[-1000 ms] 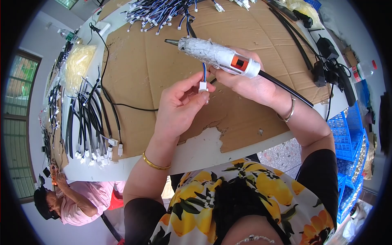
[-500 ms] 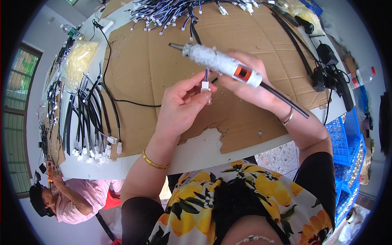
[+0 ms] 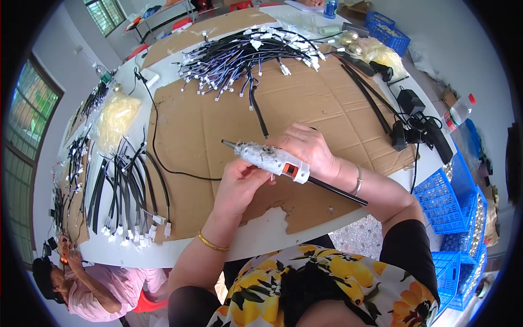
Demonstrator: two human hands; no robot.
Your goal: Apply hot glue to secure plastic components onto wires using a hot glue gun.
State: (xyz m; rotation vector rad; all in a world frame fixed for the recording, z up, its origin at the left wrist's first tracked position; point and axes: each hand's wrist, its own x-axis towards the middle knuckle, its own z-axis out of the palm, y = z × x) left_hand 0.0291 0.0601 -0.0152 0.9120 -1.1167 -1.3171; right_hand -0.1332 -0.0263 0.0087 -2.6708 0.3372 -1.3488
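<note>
A worn white hot glue gun (image 3: 263,157) with an orange trigger and a black glue stick (image 3: 340,191) out of its back is in my right hand (image 3: 308,146), fingers wrapped round it. Its metal nozzle points to the far left. Just below the gun, my left hand (image 3: 237,184) is closed with fingertips pinched. It holds a small white wire connector, now mostly covered by the gun and fingers. Beyond the gun, a loose black-sleeved cable (image 3: 259,113) lies on the cardboard (image 3: 234,128), its end close to my right hand.
A heap of cables (image 3: 239,60) with white plugs spans the far side. On the left lie a bag of yellowish sticks (image 3: 116,121) and more cables (image 3: 128,191). Black power adapters (image 3: 409,131) and blue crates (image 3: 444,204) are on the right. A person in pink (image 3: 103,289) works at lower left.
The view has tilted up, showing more of the far table. The glue gun has come down over my left hand, hiding the connector that showed between its fingers before.
</note>
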